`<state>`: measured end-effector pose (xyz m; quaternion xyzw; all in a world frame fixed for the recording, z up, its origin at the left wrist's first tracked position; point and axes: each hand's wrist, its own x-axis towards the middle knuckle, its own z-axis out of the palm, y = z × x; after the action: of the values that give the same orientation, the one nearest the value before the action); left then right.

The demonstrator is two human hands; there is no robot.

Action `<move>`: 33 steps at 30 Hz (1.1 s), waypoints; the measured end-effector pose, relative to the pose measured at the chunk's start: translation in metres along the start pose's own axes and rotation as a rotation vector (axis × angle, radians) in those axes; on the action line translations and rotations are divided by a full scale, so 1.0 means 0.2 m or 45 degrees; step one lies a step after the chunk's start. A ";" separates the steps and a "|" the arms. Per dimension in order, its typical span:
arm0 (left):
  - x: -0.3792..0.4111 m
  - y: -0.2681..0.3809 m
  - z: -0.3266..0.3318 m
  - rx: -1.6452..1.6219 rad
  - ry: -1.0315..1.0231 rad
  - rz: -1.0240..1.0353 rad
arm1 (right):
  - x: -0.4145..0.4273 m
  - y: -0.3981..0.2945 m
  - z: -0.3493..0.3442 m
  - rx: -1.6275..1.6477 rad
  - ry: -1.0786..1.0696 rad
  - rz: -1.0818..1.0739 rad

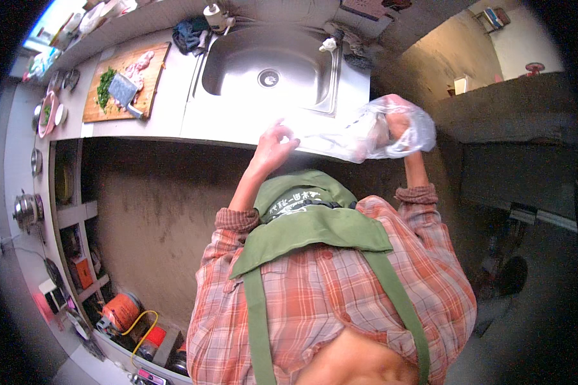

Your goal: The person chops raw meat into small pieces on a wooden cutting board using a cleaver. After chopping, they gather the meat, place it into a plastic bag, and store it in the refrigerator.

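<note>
A clear plastic bag (361, 137) with pale contents hangs over the front edge of the white counter, to the right of the sink. Around my right hand (398, 122) the thin film is wrapped and bunched, and my fingers grip it; the film partly blurs them. My left hand (273, 147) is raised at the counter's edge, in front of the sink, with fingers bent and apart. Its thumb tip is near the bag's left end, where glare hides whether they touch. Nothing else shows in that hand.
A stainless steel sink (269, 53) is set in the counter (221, 120). To its left, a wooden cutting board (94, 108) holds a cleaver (123, 89), chopped greens (105, 89) and raw meat (139, 67). A dark cloth (189, 36) lies by the sink. An orange gas cylinder (121, 310) stands low left.
</note>
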<state>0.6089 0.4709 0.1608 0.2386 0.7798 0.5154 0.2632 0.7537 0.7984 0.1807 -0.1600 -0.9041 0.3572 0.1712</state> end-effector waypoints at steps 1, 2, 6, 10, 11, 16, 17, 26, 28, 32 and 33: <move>0.00 0.02 0.01 -0.021 -0.028 0.029 | -0.02 0.02 -0.05 -0.116 0.046 -0.076; 0.01 0.03 0.01 -0.054 -0.049 0.044 | -0.03 0.04 -0.11 -0.233 0.088 -0.154; -0.01 0.09 -0.02 -0.339 -0.088 0.083 | -0.05 -0.18 -0.24 -0.083 0.212 -0.086; -0.05 0.27 -0.16 -0.462 0.040 0.149 | 0.00 -0.20 -0.16 -0.022 0.315 -0.155; -0.05 0.28 -0.19 -0.411 0.085 0.172 | 0.02 -0.22 -0.12 0.043 0.307 -0.176; -0.05 0.18 -0.30 0.413 0.368 0.159 | 0.13 -0.38 0.18 -0.034 0.046 -0.241; -0.04 0.17 -0.30 0.539 0.456 0.211 | 0.14 -0.31 0.26 -0.093 0.192 -0.392; 0.03 0.51 0.08 0.064 0.095 0.802 | 0.51 -0.44 0.27 -0.441 -0.688 -0.219; 0.14 0.33 0.21 0.389 0.254 0.682 | 0.53 -0.48 0.25 -0.262 -0.757 -0.181; 0.24 0.20 0.26 0.702 0.325 0.320 | 0.60 -0.28 0.15 0.168 -0.807 -0.049; 0.25 0.19 0.26 0.715 0.300 0.311 | 0.65 -0.20 0.13 0.161 -0.936 0.355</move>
<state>0.6092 0.5514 0.1715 0.3325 0.8821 0.3322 0.0314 0.6206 0.8093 0.2160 -0.1317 -0.8510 0.4654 -0.2046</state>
